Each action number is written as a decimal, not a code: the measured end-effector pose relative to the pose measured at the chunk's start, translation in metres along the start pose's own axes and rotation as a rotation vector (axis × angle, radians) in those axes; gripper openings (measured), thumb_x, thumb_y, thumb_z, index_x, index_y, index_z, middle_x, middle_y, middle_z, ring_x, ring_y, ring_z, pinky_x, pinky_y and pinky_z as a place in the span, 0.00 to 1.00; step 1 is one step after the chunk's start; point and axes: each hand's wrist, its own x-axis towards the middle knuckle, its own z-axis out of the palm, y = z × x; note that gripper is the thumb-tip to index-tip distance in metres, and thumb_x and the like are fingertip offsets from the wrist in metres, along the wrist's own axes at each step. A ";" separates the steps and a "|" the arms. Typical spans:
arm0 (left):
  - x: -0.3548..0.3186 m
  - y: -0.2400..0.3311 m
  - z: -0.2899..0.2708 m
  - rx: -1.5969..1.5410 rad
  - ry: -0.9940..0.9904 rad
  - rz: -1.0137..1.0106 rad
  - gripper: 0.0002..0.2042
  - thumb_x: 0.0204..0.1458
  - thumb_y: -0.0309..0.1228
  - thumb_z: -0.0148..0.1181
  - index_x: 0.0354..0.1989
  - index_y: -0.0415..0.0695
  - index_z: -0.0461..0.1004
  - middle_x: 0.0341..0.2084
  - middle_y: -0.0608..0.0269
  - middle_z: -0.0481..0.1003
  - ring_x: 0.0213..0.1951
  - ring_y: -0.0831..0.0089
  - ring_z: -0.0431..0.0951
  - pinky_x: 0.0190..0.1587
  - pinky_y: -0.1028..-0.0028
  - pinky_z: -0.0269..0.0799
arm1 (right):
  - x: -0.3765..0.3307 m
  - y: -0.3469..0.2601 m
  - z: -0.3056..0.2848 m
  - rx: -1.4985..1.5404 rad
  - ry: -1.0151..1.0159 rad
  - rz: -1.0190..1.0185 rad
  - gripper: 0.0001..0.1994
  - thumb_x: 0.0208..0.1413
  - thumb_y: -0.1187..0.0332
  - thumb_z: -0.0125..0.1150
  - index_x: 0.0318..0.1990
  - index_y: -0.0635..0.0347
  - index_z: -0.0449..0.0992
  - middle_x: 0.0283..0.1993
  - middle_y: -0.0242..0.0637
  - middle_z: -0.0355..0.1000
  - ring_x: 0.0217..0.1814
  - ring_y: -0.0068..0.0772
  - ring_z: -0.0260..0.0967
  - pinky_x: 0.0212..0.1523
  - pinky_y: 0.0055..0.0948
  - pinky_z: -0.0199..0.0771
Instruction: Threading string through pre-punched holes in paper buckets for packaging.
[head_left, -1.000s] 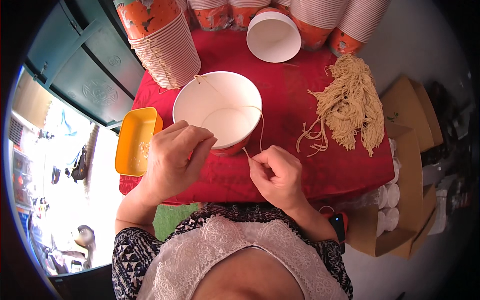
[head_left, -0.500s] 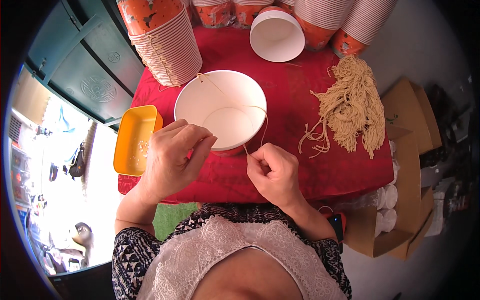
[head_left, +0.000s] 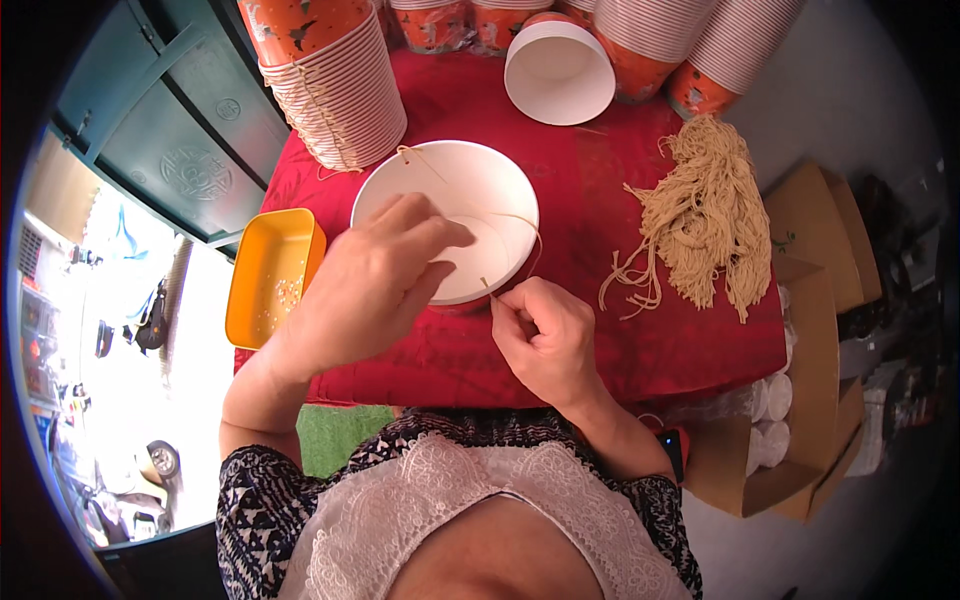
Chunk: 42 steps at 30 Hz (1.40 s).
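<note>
Lace top [head_left: 430, 480]: white, patterned dark sleeves, nearest the lens.
Right hand [head_left: 545, 335]: thumb and forefinger pinched on the cord [head_left: 518, 216], a short end standing out past the fingertips; just beside the near right rim of the bucket [head_left: 475, 185].
Left hand [head_left: 370, 280]: thumb and fingers parted, nothing seen between them; over the bucket's near left side.
Bucket: one, upright, white within, reddish without; on the table, between and beyond the hands.
Cord: tan; looped at the far left rim, also seen along the right inner wall and over the right rim.
Carton [head_left: 825, 340]: brown, right of the table, with white rolls [head_left: 770, 440].
Tray [head_left: 242, 285]: yellow, left of the bucket, with pale grains [head_left: 287, 293].
Cloth [head_left: 600, 260]: red, covering the table.
Bundle [head_left: 710, 220]: tan cords, right side.
Stack [head_left: 350, 110]: nested buckets, far left, cords down its side.
Tipped bucket [head_left: 560, 80]: far edge, mouth toward the viewer.
Panel [head_left: 190, 140]: green, beyond the table's left.
</note>
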 end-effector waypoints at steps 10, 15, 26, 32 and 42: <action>0.025 -0.021 0.011 -0.154 -0.370 0.111 0.05 0.48 0.23 0.62 0.33 0.37 0.79 0.28 0.54 0.76 0.39 0.55 0.75 0.45 0.60 0.71 | 0.002 0.004 0.004 -0.039 0.026 -0.038 0.09 0.46 0.81 0.65 0.28 0.61 0.70 0.21 0.40 0.69 0.22 0.42 0.70 0.24 0.37 0.69; 0.017 -0.010 0.010 -0.226 -0.276 -0.062 0.05 0.48 0.24 0.63 0.26 0.36 0.75 0.24 0.55 0.75 0.30 0.60 0.76 0.35 0.64 0.71 | -0.001 0.001 -0.003 -0.018 -0.004 0.007 0.07 0.48 0.80 0.66 0.31 0.62 0.73 0.26 0.43 0.73 0.25 0.44 0.74 0.25 0.37 0.73; 0.000 -0.003 0.025 -0.688 -0.075 -0.169 0.05 0.50 0.20 0.63 0.25 0.37 0.73 0.26 0.65 0.77 0.27 0.81 0.72 0.28 0.77 0.67 | 0.000 0.004 -0.003 0.116 -0.060 0.086 0.05 0.52 0.80 0.64 0.33 0.65 0.74 0.29 0.45 0.74 0.28 0.46 0.76 0.26 0.36 0.74; 0.005 -0.006 0.033 -0.919 -0.127 -0.376 0.03 0.53 0.20 0.63 0.29 0.35 0.76 0.24 0.69 0.75 0.26 0.85 0.70 0.28 0.81 0.67 | 0.007 0.002 -0.015 0.134 -0.064 0.130 0.04 0.55 0.80 0.62 0.37 0.66 0.75 0.30 0.44 0.76 0.29 0.35 0.77 0.28 0.29 0.74; 0.012 -0.003 0.032 -0.919 -0.193 -0.390 0.03 0.52 0.20 0.63 0.34 0.35 0.77 0.26 0.69 0.77 0.30 0.84 0.73 0.32 0.80 0.70 | 0.031 -0.014 -0.047 0.408 -0.194 0.172 0.05 0.62 0.82 0.49 0.42 0.66 0.70 0.35 0.31 0.69 0.32 0.14 0.63 0.31 0.15 0.63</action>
